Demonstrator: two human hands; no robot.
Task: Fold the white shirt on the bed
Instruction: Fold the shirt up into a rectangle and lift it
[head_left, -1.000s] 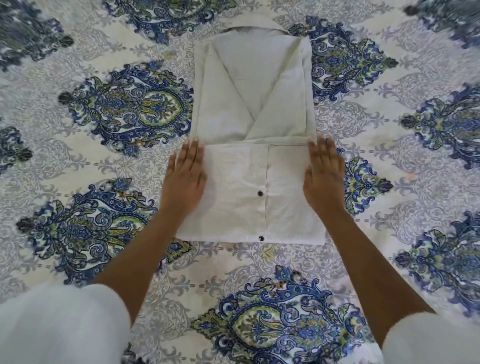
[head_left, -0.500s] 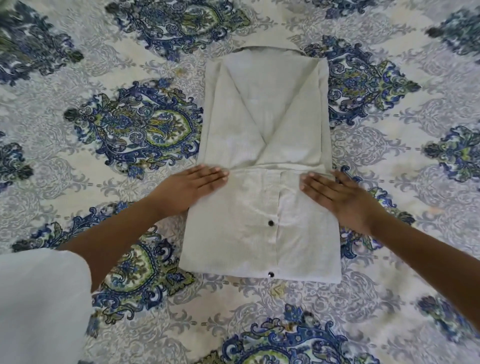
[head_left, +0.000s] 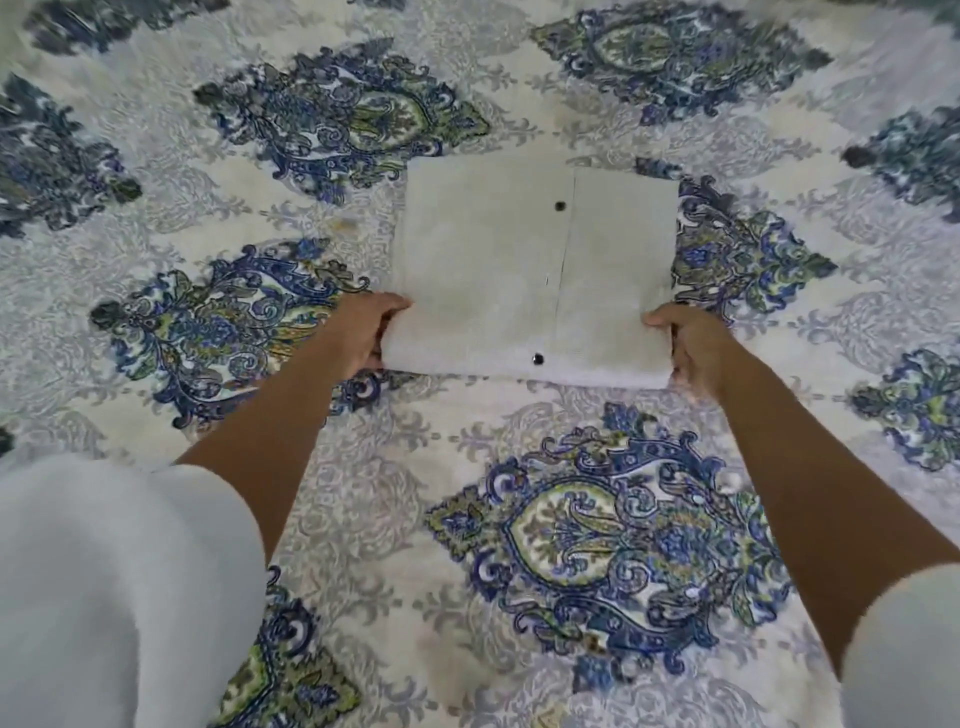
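Folded white shirt (head_left: 478, 270) is laid on bedspread (head_left: 623, 519). It is gripped at 8 o'clock by left hand (head_left: 363, 332), at 4 o'clock by right hand (head_left: 696, 348).

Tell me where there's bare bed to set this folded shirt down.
Open bed lies nearer you than the shirt, beyond its far edge, and outward of the left hand and right hand. Only the shirt's near corners, which those hands grip, are crowded.
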